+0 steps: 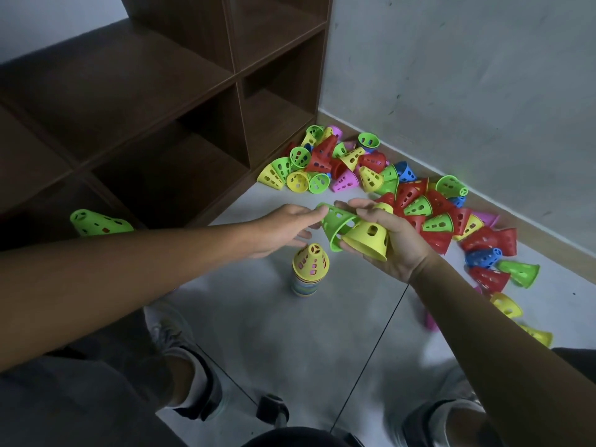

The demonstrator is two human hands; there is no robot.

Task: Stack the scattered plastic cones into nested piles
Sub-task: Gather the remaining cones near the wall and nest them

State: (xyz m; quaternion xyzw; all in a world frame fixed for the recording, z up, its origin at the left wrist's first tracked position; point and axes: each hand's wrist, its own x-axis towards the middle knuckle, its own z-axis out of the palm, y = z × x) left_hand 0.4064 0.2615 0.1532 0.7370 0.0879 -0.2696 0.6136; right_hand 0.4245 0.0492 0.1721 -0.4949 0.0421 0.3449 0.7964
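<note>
Green perforated plastic cone (pixel 335 225) sits in your right hand (pixel 392 241) next to a yellow one (pixel 367 237), just above the nested stack on the floor (pixel 309 269). Your left hand (pixel 283 229) reaches in, fingers relaxed, its fingertips at the green cone's narrow end. Looks like mid-transfer; next you'd drop it straight over the stack. Thin, slick, tapered shells.

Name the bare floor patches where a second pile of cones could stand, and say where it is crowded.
Free: the floor between the stack and the shoes; also between the stack and the shelf unit. Crowded: the scattered cones along the wall.
</note>
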